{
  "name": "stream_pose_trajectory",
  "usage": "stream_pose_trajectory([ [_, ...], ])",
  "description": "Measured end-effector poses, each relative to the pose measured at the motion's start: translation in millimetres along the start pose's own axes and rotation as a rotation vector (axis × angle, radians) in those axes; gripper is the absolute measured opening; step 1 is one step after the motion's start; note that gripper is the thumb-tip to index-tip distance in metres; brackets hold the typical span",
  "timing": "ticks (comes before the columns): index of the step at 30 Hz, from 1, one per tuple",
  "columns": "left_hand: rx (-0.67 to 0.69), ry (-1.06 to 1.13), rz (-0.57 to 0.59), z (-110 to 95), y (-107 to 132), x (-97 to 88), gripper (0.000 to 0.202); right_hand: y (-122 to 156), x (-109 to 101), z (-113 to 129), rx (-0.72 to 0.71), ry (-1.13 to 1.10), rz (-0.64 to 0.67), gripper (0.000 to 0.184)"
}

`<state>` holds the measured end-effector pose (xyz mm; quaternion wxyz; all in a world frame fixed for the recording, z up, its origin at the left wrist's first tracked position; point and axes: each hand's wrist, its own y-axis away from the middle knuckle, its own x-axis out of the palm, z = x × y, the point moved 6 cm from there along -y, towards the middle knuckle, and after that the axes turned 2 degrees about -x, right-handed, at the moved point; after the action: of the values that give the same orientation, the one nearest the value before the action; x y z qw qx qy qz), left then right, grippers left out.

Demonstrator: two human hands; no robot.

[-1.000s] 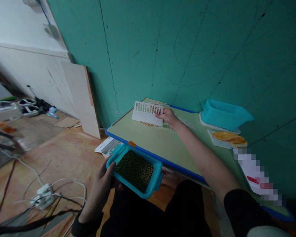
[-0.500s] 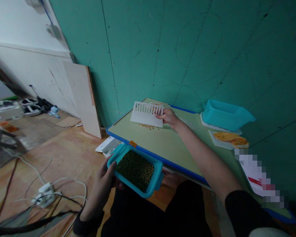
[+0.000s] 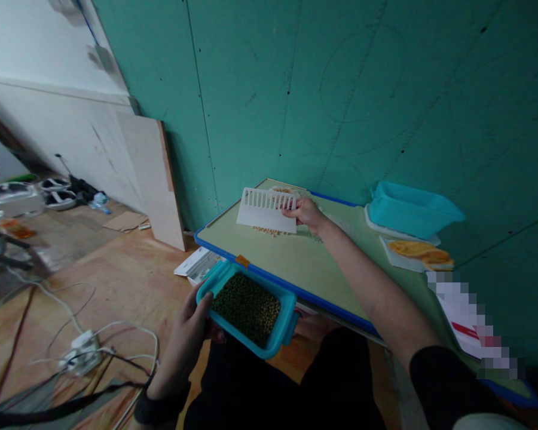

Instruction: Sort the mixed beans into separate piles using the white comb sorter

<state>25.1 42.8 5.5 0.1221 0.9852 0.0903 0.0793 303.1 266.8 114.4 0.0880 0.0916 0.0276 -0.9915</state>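
My left hand point(image 3: 187, 341) grips the near left corner of a blue box point(image 3: 247, 309) full of green beans, held just below the front edge of the green table point(image 3: 296, 263). At the table's far side my right hand point(image 3: 307, 214) is closed on the right end of a white slotted scraper point(image 3: 265, 210), which stands on its long edge. Small yellow beans point(image 3: 271, 230) lie scattered along the scraper's lower edge, with more behind it.
An empty blue box point(image 3: 410, 210) and a white lid holding yellow pieces point(image 3: 419, 253) sit at the table's right. A wooden board point(image 3: 150, 179) leans on the green wall. A power strip point(image 3: 78, 352) and cables lie on the wooden floor at left.
The scraper has lifted slightly and shifted left, leaving more yellow beans showing beneath it. The box of green beans has stayed in place.
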Motion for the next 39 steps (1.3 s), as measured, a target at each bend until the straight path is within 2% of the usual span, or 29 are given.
stream_pose_trajectory([
  [10, -0.017, 0.017, -0.003, 5, -2, -2.2, 0.087, 6, 8, 6, 0.037, -0.012, 0.059, 0.015],
  [26, -0.014, 0.01, 0.0, 4, -1, -1.8, 0.087, 13, 24, 13, 0.016, -0.026, 0.161, 0.025],
  [39, -0.013, 0.042, 0.027, 0, 1, 3.3, 0.082, 16, 30, 16, 0.028, -0.054, 0.171, 0.022],
])
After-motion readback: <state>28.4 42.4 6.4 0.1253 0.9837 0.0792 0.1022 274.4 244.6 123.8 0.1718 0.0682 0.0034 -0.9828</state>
